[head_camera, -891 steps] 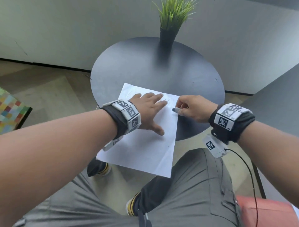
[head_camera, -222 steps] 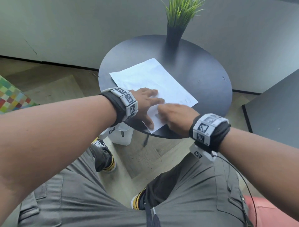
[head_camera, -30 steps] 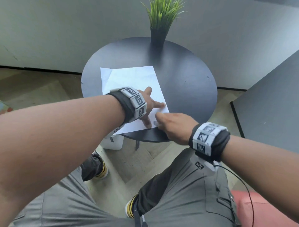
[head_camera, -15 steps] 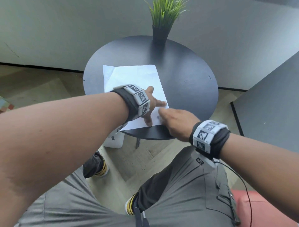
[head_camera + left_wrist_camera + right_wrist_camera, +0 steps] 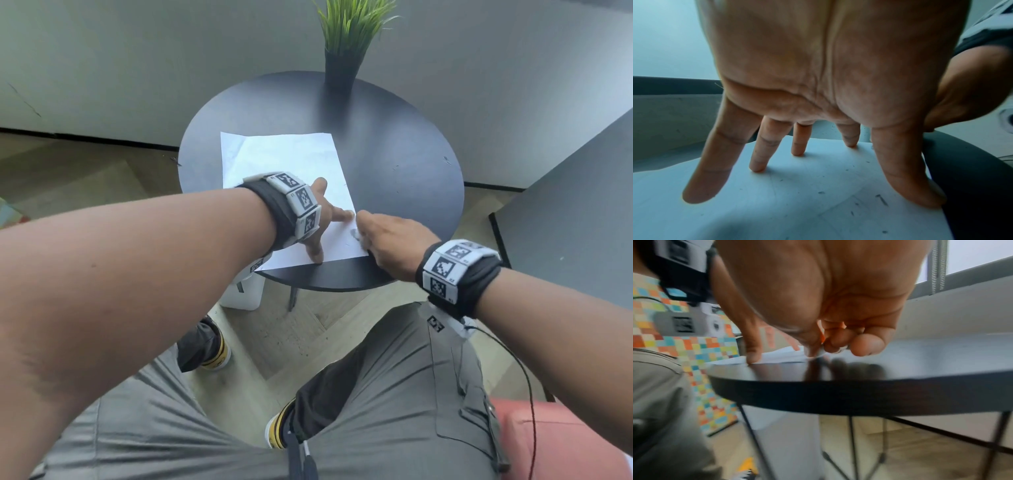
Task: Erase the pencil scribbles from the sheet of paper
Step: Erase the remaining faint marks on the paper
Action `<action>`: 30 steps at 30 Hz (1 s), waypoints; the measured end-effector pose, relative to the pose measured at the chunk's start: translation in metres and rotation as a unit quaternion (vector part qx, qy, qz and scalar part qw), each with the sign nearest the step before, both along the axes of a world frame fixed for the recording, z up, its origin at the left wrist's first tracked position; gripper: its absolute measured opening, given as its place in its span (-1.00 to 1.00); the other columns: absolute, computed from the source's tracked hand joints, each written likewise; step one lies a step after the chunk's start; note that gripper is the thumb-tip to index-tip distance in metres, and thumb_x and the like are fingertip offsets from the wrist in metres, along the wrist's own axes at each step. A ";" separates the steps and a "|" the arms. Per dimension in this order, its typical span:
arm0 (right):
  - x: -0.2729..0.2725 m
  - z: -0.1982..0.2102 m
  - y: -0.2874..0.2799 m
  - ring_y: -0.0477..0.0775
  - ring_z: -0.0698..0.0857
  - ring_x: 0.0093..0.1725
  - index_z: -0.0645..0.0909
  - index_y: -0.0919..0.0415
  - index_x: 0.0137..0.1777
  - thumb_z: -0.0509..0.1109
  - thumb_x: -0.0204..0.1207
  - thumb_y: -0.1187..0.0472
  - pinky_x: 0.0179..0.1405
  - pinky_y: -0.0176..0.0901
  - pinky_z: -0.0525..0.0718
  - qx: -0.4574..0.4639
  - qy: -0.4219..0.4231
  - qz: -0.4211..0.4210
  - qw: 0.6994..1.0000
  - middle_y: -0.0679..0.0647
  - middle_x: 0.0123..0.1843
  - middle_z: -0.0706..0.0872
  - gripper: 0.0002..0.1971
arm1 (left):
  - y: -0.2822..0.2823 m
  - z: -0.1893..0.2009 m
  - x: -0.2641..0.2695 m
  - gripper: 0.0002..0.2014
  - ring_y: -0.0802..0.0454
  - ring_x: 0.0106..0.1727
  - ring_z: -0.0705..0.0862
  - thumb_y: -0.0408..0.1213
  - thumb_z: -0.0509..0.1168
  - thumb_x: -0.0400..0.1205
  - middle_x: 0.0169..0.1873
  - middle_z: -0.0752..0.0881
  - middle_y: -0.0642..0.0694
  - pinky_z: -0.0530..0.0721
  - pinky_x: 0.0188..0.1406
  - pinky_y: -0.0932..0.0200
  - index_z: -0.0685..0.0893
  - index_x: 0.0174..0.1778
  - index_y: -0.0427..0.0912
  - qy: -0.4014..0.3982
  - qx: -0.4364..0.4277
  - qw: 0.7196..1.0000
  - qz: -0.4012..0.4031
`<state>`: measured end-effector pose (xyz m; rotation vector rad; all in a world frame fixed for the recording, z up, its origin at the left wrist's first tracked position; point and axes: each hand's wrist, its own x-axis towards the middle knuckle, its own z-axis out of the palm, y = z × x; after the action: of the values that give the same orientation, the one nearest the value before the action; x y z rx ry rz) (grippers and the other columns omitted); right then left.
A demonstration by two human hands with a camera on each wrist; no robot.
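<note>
Light: soft, cool daylight, fairly bright | Shadows: left hand (image 5: 818,73) casts a soft shadow on the paper (image 5: 797,203) | Glare: dark table (image 5: 900,353) mirrors fingers | Blur: right wrist view smeared | Distortion: wide-angle bending at head-view edges, forearms bulging

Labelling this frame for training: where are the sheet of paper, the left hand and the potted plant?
sheet of paper (image 5: 284,154), head view, bare upper middle.
left hand (image 5: 323,219), head view, knuckles.
potted plant (image 5: 340,70), head view, dark pot.

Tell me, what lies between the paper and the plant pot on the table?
Only bare dark table shows between the paper and the plant pot, in the head view.
</note>
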<state>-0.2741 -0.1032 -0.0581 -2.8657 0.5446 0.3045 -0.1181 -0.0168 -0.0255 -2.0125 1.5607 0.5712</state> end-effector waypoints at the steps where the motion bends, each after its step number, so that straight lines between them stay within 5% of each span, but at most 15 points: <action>1: -0.001 -0.003 0.011 0.14 0.51 -0.23 0.23 -0.02 0.00 0.06 0.75 0.03 -0.22 0.07 0.60 -0.003 -0.002 0.018 1.000 -0.09 -0.22 0.45 -0.89 | 0.000 0.000 0.000 0.04 -0.42 0.14 0.62 0.26 0.53 0.44 0.31 0.24 -0.21 0.66 0.22 -0.22 -0.01 0.71 0.44 -0.001 0.000 1.000 -0.001; 4: -0.003 -0.004 0.031 0.15 0.49 -0.23 0.16 -0.02 -0.06 0.07 0.74 0.02 -0.23 0.08 0.59 0.012 0.012 0.062 0.998 -0.05 -0.19 0.46 -0.83 | 0.000 -0.001 0.001 0.05 -0.45 0.23 0.61 0.28 0.53 0.43 0.38 0.24 -0.24 0.65 0.25 -0.22 -0.03 0.72 0.44 -0.005 0.005 1.000 -0.005; 8: 0.008 0.005 0.004 0.21 0.54 -0.19 0.19 -0.02 -0.01 0.03 0.74 0.02 -0.21 0.03 0.53 -0.006 0.021 -0.051 0.998 0.01 -0.09 0.55 -0.88 | 0.000 -0.002 0.001 0.05 -0.38 0.05 0.60 0.30 0.52 0.42 0.26 0.25 -0.21 0.66 0.10 -0.17 -0.01 0.71 0.44 -0.004 -0.008 1.000 -0.008; 12: 0.010 -0.004 0.039 0.24 0.61 -0.16 0.28 0.01 0.03 0.14 0.69 0.11 -0.21 0.06 0.63 0.020 0.029 0.033 0.999 0.00 -0.11 0.58 -0.93 | 0.003 -0.001 0.006 0.05 -0.45 0.14 0.62 0.36 0.48 0.41 0.31 0.25 -0.22 0.62 0.05 -0.20 -0.05 0.70 0.48 -0.015 -0.010 1.000 -0.020; 16: 0.017 0.004 0.003 0.24 0.59 -0.15 0.34 0.05 0.13 0.12 0.71 0.04 -0.20 0.04 0.58 -0.005 0.007 -0.060 0.998 0.09 0.02 0.68 -0.88 | 0.006 0.003 0.005 0.01 -0.38 -0.01 0.57 0.41 0.46 0.40 0.32 0.28 -0.23 0.58 -0.08 -0.18 0.00 0.69 0.49 -0.015 -0.019 1.000 -0.020; 20: 0.016 0.000 0.041 0.17 0.55 -0.20 0.32 0.05 0.06 0.18 0.65 0.18 -0.27 -0.02 0.52 0.021 0.029 0.040 0.999 -0.02 -0.11 0.53 -0.92 | 0.007 0.003 0.008 0.05 -0.45 0.13 0.64 0.46 0.44 0.37 0.34 0.27 -0.21 0.66 0.08 -0.23 -0.05 0.68 0.51 -0.024 -0.015 0.999 -0.023; 24: 0.025 0.005 0.008 0.26 0.61 -0.11 0.31 0.02 0.02 0.12 0.69 0.03 -0.17 0.04 0.58 0.021 0.009 -0.065 0.998 0.09 -0.01 0.66 -0.90 | 0.010 0.004 0.007 0.06 -0.38 -0.03 0.54 0.47 0.47 0.32 0.18 0.25 -0.19 0.61 -0.09 -0.15 0.00 0.66 0.54 -0.014 -0.023 0.999 -0.019; 30: 0.025 -0.001 0.023 0.24 0.65 -0.06 0.38 0.02 0.08 0.14 0.69 0.07 -0.10 0.10 0.65 0.034 0.020 -0.003 0.999 0.07 0.01 0.65 -0.93 | 0.011 0.007 0.008 0.05 -0.49 0.18 0.61 0.49 0.46 0.30 0.29 0.29 -0.20 0.68 0.14 -0.29 0.02 0.66 0.54 -0.021 -0.020 1.000 -0.010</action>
<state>-0.2496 -0.0797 -0.0591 -2.7966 0.5396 0.3727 -0.1103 -0.0062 -0.0188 -2.0223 1.5775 0.4902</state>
